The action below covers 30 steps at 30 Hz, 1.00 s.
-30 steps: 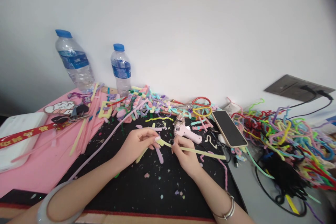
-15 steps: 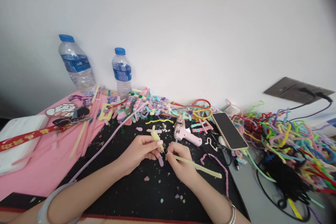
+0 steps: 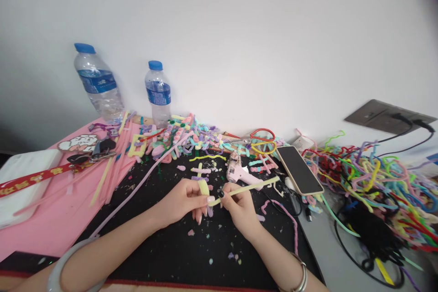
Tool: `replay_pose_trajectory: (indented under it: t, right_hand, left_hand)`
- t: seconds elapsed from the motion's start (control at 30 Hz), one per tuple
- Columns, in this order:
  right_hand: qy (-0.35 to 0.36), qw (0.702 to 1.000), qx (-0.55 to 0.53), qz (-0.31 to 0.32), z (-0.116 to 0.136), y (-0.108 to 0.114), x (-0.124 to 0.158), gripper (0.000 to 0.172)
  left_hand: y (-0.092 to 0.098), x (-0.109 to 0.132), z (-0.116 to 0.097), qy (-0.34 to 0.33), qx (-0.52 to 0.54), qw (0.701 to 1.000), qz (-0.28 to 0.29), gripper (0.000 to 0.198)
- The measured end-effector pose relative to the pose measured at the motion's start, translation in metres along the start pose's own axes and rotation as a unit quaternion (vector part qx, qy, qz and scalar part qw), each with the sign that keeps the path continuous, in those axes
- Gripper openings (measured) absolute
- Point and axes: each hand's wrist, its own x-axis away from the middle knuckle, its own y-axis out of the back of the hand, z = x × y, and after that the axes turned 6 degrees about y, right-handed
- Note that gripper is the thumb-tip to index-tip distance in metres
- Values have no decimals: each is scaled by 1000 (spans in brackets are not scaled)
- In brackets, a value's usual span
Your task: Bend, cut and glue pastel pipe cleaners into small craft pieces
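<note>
My left hand [image 3: 185, 200] and my right hand [image 3: 239, 205] meet over a black mat [image 3: 164, 246]. Both pinch one pale yellow pipe cleaner [image 3: 246, 188]. The left fingers close on its bent, doubled-over end, which points up. The right fingers pinch it close beside them, and its long free part runs up and to the right, toward a pink glue gun [image 3: 241, 172]. A lilac pipe cleaner piece lies on the mat just under my hands.
Two water bottles [image 3: 97, 84] [image 3: 158, 91] stand at the wall. A heap of bent pipe cleaner pieces [image 3: 186, 137], red scissors [image 3: 260, 136], a phone [image 3: 298, 169], a large tangle of coloured pipe cleaners [image 3: 372, 178], black cables [image 3: 369, 237] and pink paper [image 3: 51, 205] surround the mat.
The long free end of the yellow pipe cleaner has swung from down-right up to up-right. Its short end in my left hand now stands bent upward. Both hands stayed in place.
</note>
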Motion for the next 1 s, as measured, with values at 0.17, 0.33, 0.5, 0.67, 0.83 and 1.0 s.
replay_pose_trajectory:
  t: [0.17,0.33,0.5,0.67,0.83,1.0]
  right_hand:
    - [17,997,-37,59,-1,-2,0,39]
    - [23,989,-61,130,-2,-4,2,38]
    - [-36,963,-111,244,-3,-2,1,38]
    - [-24,950,-98,295,-1,0,1,37]
    - [-14,987,-49,153,-1,3,-2,40]
    - [20,999,-14,-48,-4,2,-4,38]
  left_hand:
    - [1,5,4,54,-46,990,123,24]
    - [2,5,4,93,-42,967,235,26]
    - [1,4,6,146,-33,941,303,25]
    - [-1,4,7,183,-57,923,333,23]
    - [-3,1,5,113,-36,975,190,26]
    - [-5,-2,2,-28,-95,995,-10,14]
